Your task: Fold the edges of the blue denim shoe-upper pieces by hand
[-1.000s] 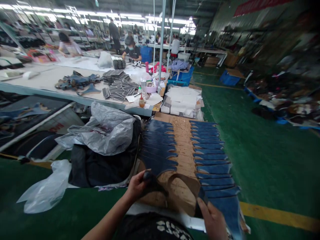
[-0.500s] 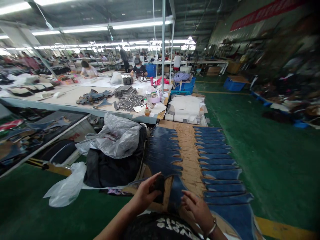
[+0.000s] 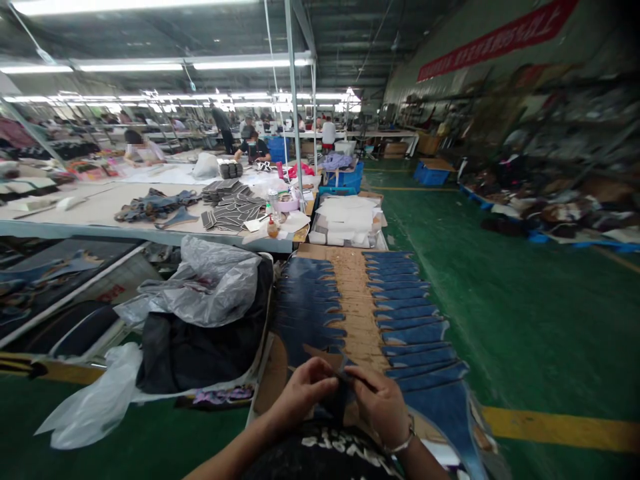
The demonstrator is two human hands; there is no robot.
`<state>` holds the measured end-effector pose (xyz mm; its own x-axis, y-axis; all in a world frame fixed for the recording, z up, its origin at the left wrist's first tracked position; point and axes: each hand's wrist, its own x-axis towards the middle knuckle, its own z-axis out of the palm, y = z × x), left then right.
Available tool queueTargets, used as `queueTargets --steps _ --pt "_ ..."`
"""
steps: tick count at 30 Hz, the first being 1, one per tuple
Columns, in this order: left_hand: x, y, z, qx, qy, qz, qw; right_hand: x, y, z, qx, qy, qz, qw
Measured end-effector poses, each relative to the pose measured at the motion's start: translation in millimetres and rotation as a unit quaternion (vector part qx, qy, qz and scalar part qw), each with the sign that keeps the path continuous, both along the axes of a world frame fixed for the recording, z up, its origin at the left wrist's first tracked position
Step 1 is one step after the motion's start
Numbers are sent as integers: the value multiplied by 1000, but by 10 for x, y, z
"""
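Close in front of my body, my left hand (image 3: 311, 387) pinches a dark piece with a brown underside (image 3: 330, 360). The fingertips of my right hand (image 3: 379, 402) are closed on the right edge of the same piece, close to the left fingertips. Rows of overlapping blue pieces (image 3: 420, 320) lie on a brown board (image 3: 353, 287) just beyond my hands, one row on each side. A large blue piece (image 3: 445, 413) is to the right of my right hand.
A black bag (image 3: 200, 350) under grey plastic (image 3: 210, 287) stands at the left. Farther off, a long table (image 3: 100, 207) holds stacked dark pieces and a bottle (image 3: 273, 228). White sheets (image 3: 347, 217) lie beyond the board. People sit at far tables.
My hands have come together, and my right fingers have closed on the piece's edge. The view has turned right, so the surroundings sit farther left.
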<state>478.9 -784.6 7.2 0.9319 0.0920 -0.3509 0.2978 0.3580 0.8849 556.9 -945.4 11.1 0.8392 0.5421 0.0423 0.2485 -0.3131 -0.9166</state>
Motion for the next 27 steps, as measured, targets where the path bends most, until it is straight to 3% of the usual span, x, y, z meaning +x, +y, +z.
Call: queueTargets --steps 3,8,12,15,19,27 --pt "13 -48 -38 -4 43 -14 999 -18 -45 -56 0 -24 -4 1000" --pt "48 -147 -33 9 34 15 999 -47 -93 -72 4 -24 7 1000" --pt "50 -176 -37 8 22 23 999 -64 -162 -7 1 8 20 1000" --pt "40 -168 -72 34 37 21 999 -61 -196 95 -6 -23 4 1000" --pt "44 -149 -87 71 38 3 997 -49 -171 196 -43 -67 44 996" --pt "62 -103 -37 110 33 -18 993 -34 -79 160 -86 -89 73 990"
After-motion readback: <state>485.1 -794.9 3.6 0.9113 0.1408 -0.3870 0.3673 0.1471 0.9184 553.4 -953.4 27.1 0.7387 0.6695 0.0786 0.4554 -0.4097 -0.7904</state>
